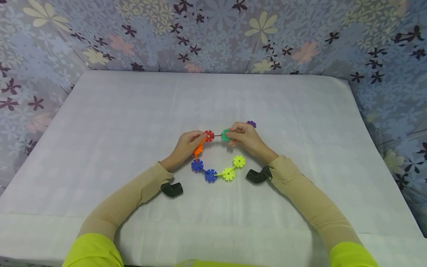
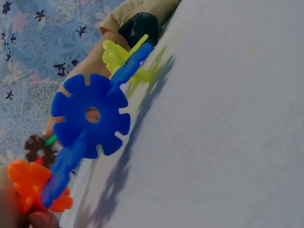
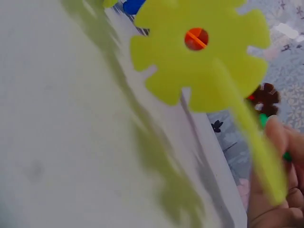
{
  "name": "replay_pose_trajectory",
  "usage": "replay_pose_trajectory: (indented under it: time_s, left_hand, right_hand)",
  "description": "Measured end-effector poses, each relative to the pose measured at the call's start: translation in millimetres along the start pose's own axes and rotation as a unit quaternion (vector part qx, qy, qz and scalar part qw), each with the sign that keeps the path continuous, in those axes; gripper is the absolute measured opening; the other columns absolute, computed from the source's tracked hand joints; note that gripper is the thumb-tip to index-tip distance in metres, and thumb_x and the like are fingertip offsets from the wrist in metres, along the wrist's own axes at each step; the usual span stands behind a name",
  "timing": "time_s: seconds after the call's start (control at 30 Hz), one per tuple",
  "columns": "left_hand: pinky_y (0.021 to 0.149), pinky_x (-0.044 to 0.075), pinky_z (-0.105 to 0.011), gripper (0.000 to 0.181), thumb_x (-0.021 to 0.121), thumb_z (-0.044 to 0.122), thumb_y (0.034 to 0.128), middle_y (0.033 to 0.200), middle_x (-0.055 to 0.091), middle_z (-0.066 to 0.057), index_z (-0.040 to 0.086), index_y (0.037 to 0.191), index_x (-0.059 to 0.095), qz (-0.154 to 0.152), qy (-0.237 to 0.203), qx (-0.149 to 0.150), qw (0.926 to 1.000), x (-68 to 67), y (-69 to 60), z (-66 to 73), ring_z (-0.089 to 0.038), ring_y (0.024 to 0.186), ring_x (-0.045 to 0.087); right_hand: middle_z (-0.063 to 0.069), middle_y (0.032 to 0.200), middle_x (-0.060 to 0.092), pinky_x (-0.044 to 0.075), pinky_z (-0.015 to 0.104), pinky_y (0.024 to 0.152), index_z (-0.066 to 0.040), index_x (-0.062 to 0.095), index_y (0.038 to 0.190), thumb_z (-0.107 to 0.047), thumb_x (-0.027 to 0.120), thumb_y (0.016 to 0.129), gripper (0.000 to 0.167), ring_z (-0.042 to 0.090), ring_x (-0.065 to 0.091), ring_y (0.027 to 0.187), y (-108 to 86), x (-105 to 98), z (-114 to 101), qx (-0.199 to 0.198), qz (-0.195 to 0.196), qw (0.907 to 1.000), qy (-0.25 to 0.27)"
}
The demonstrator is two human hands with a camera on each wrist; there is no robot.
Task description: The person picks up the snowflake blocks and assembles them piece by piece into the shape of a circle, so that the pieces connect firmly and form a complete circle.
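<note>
Slotted, flower-shaped plastic discs are joined in a curved chain, held above the white table. My left hand (image 1: 185, 147) pinches the chain at its red disc (image 1: 209, 136) and orange disc (image 2: 28, 185). Between finger and thumb, my right hand (image 1: 248, 139) grips the green disc (image 1: 225, 135). A brown disc (image 2: 38, 149) joins red and green, seen edge-on in the head view. From the orange end hang a blue disc (image 2: 71, 114), another blue disc (image 1: 211, 176), a yellow disc (image 1: 228, 174) and an end yellow disc (image 3: 166, 61).
A purple disc (image 1: 251, 124) shows just behind the right hand, partly hidden by it. White cloth covers the table (image 1: 133, 104). Dark wrist-worn pieces sit below the left cuff (image 1: 171, 189) and the right cuff (image 1: 258, 175). Floral fabric (image 1: 213, 33) hangs around the table.
</note>
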State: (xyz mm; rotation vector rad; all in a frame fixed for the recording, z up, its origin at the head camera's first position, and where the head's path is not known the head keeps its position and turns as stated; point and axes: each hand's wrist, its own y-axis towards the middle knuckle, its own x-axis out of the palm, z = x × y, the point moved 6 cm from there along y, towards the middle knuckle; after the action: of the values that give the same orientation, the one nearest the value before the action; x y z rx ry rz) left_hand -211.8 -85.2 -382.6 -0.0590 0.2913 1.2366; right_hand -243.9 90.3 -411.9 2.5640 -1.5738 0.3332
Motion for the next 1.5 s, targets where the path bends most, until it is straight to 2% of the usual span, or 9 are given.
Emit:
replay_pose_trajectory:
  time_s: [0.17, 0.47, 0.73, 0.83, 0.93, 1.1, 1.2, 1.3, 1.5]
  left_hand:
    - [0.052, 0.032, -0.023, 0.02, 0.05, 0.004, 0.0914, 0.055, 0.042, -0.004, -0.011, 0.094, 0.062, -0.003, 0.012, 0.015, 0.9998, 0.0, -0.5, 3.7, -0.01, 0.049, 0.036]
    - [0.049, 0.03, -0.021, 0.02, 0.049, 0.004, 0.0915, 0.055, 0.038, 0.0, -0.012, 0.094, 0.061, 0.014, 0.016, 0.01, 0.9997, -1.2, -0.4, 3.6, -0.008, 0.046, 0.033]
    - [0.05, 0.029, -0.022, 0.02, 0.049, 0.004, 0.0913, 0.054, 0.037, 0.001, -0.013, 0.094, 0.061, 0.027, 0.011, -0.004, 0.9996, -4.1, -0.6, 6.3, -0.008, 0.047, 0.032]
    - [0.046, 0.03, -0.021, 0.021, 0.049, 0.006, 0.0919, 0.053, 0.038, 0.0, -0.012, 0.095, 0.06, 0.01, -0.004, -0.026, 0.9996, -2.2, 0.0, 4.8, -0.008, 0.043, 0.032]
    - [0.039, 0.033, -0.022, 0.023, 0.05, 0.01, 0.0923, 0.051, 0.04, -0.002, -0.009, 0.098, 0.061, -0.009, -0.029, -0.051, 0.9983, -1.3, 3.1, -9.0, -0.011, 0.038, 0.035]
    - [0.036, 0.035, -0.024, 0.024, 0.054, 0.018, 0.0908, 0.051, 0.045, -0.003, -0.001, 0.102, 0.064, -0.033, 0.005, -0.053, 0.998, -4.3, 7.9, -29.0, -0.016, 0.034, 0.039]
    - [0.043, 0.035, -0.023, 0.023, 0.057, 0.023, 0.089, 0.052, 0.046, -0.002, 0.002, 0.09, 0.066, -0.042, 0.049, -0.037, 0.9972, -5.4, 10.2, -31.7, -0.015, 0.04, 0.041]
    - [0.049, 0.032, -0.023, 0.026, 0.058, 0.026, 0.0881, 0.054, 0.046, -0.003, 0.003, 0.079, 0.065, -0.053, 0.056, -0.038, 0.9963, -5.5, 12.2, -32.7, -0.015, 0.049, 0.041]
    - [0.053, 0.03, -0.025, 0.028, 0.057, 0.03, 0.0881, 0.061, 0.046, -0.004, 0.003, 0.079, 0.06, -0.091, 0.044, -0.096, 0.9902, 0.3, 13.6, -37.2, -0.016, 0.056, 0.039]
  right_hand:
    - [0.006, 0.079, 0.064, 0.048, 0.023, 0.052, -0.008, 0.06, 0.075, 0.011, 0.052, 0.084, 0.022, 0.011, 0.056, 0.053, -0.4, 3, 1, -0.007, -0.011, 0.9989, -0.044]
    - [0.005, 0.08, 0.064, 0.048, 0.023, 0.053, -0.007, 0.055, 0.076, 0.012, 0.049, 0.086, 0.022, 0.012, 0.058, 0.056, -3.0, 7, 5, -0.021, 0.019, 0.9996, 0.0]
    - [0.007, 0.08, 0.063, 0.048, 0.023, 0.056, -0.002, 0.049, 0.081, 0.006, 0.051, 0.087, 0.01, 0.011, 0.057, 0.056, -0.6, 15, 8, -0.028, 0.027, 0.9992, 0.001]
    - [0.007, 0.083, 0.062, 0.048, 0.022, 0.057, -0.002, 0.053, 0.085, 0.007, 0.05, 0.087, 0.01, 0.012, 0.056, 0.058, -0.9, 11, 8, -0.028, 0.043, 0.9986, -0.012]
    - [0.009, 0.091, 0.059, 0.048, 0.023, 0.063, 0.002, 0.055, 0.099, 0.006, 0.051, 0.087, 0.014, 0.014, 0.056, 0.067, -1.2, 8, 7, -0.014, 0.049, 0.9985, -0.019]
    - [0.013, 0.096, 0.054, 0.048, 0.026, 0.072, 0.006, 0.049, 0.118, 0.006, 0.051, 0.086, 0.032, 0.019, 0.057, 0.078, -1.0, 2, 7, 0.013, 0.049, 0.9986, -0.011]
    - [0.013, 0.091, 0.056, 0.048, 0.027, 0.07, 0.006, 0.05, 0.115, 0.007, 0.053, 0.085, 0.03, 0.019, 0.058, 0.075, -0.3, -2, 7, 0.016, 0.046, 0.9987, -0.017]
    - [0.012, 0.087, 0.06, 0.049, 0.028, 0.067, 0.004, 0.053, 0.108, 0.005, 0.056, 0.084, 0.024, 0.017, 0.058, 0.071, 1.0, 0, 8, 0.014, 0.026, 0.9982, -0.052]
    - [0.011, 0.088, 0.062, 0.048, 0.028, 0.063, 0.003, 0.057, 0.102, 0.0, 0.059, 0.084, 0.018, 0.018, 0.057, 0.067, 1.3, 3, 8, 0.008, 0.01, 0.995, -0.099]
